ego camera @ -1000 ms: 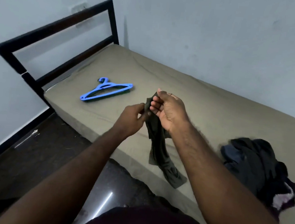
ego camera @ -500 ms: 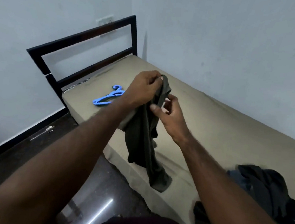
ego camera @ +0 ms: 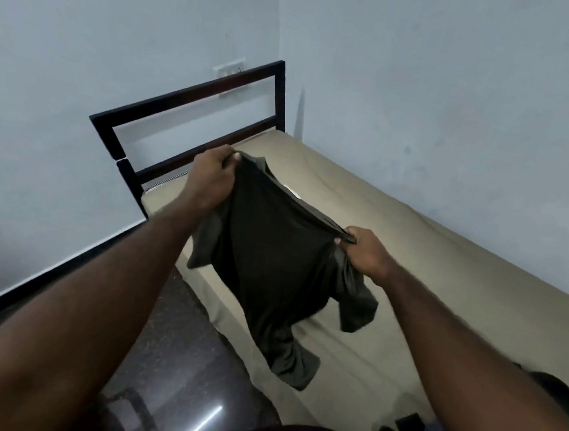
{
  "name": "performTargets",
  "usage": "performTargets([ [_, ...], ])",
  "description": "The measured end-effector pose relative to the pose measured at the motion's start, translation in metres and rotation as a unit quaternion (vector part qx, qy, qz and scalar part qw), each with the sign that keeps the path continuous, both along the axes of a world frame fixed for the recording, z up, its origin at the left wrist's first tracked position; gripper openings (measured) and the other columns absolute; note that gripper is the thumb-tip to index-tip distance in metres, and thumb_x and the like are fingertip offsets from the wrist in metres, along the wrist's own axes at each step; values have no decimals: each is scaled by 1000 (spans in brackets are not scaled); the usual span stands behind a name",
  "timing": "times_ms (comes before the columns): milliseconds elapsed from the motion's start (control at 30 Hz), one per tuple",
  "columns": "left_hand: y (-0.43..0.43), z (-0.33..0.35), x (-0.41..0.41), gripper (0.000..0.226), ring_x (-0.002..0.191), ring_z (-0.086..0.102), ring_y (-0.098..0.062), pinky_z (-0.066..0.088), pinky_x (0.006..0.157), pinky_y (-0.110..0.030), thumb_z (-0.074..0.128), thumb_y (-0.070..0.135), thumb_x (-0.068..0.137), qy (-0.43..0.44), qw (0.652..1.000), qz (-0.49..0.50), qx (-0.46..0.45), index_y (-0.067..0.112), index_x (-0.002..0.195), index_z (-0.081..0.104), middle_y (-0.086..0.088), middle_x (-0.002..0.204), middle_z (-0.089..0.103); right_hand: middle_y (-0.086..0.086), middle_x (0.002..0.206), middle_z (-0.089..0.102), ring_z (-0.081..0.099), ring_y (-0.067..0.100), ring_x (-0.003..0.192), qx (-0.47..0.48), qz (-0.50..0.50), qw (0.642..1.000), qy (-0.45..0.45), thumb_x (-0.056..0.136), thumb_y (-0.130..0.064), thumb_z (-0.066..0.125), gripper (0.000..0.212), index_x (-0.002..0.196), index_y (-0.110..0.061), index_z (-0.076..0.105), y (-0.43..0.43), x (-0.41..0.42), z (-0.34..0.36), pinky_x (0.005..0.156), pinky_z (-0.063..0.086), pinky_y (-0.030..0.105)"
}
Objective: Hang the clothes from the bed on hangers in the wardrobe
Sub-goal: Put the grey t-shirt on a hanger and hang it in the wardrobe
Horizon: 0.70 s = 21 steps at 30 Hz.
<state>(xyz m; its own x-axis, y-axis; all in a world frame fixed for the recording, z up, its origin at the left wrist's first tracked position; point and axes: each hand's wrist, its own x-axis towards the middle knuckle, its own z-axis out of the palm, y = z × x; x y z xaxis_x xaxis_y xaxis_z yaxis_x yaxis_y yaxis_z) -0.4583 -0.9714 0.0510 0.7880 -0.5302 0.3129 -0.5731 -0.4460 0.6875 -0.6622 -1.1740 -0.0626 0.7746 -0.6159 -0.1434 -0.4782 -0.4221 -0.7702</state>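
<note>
Fingers (ego camera: 220, 152) of left hand (ego camera: 210, 178) grip shirt (ego camera: 273, 248) edge | right hand (ego camera: 364, 253) fingers pinch same edge | shirt spread between both grips, hanging below them, lower end resting on bed (ego camera: 427, 262) near its side

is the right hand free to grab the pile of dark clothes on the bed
Probably not yet: the right hand grips one end of the shirt, the left hand the other. The pile lies close by, so letting go should be enough.
</note>
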Motion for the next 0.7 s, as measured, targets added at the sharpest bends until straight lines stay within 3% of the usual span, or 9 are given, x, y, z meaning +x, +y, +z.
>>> performTargets([
  [100,-1,-7,6,28,70,51,-16,38,66,-30,46,25,101,76,994,43,-62,13,80,60,2,71,54,6,84,70,62,16,75,103,-60,987,-105,91,-16,67,6,85,-16,70,-17,-2,20,72,48,29],
  [200,-7,-4,9,34,71,45,-17,35,66,-34,44,27,101,141,981,66,-119,4,82,59,-2,71,48,5,80,68,59,16,73,136,-122,968,-169,94,-16,63,14,82,-16,69,-33,-4,39,70,47,32],
  [300,-15,4,8,32,68,44,-14,34,65,-32,43,25,102,116,985,59,-112,5,82,58,0,70,49,1,70,58,49,14,66,83,-141,975,-154,97,-17,57,24,74,-16,63,-44,-6,56,60,37,29],
  [467,-25,8,13,31,67,49,-11,37,60,-29,45,27,102,105,989,45,-91,14,79,60,2,71,55,5,68,54,46,18,65,-65,-167,979,-96,91,-22,62,22,76,-7,67,-56,-14,80,61,33,31],
  [533,-29,8,15,36,69,52,-15,39,64,-30,48,31,100,130,987,43,-86,6,79,65,-3,73,58,6,63,52,45,20,62,-95,-209,970,-77,87,-22,65,23,70,-5,66,-57,-16,87,60,32,31],
  [600,-35,6,15,43,71,53,-20,40,66,-31,51,34,99,164,982,43,-78,-4,82,65,-10,74,58,7,60,51,45,20,58,-55,-240,963,-111,84,-21,66,21,72,-4,68,-55,-18,91,59,34,31],
  [700,-41,5,3,41,71,52,-21,40,69,-33,50,34,99,194,980,-27,-43,5,73,62,-11,74,55,11,65,64,57,19,54,64,-254,946,-193,86,-9,60,16,75,-8,71,-41,-19,99,56,44,30],
])
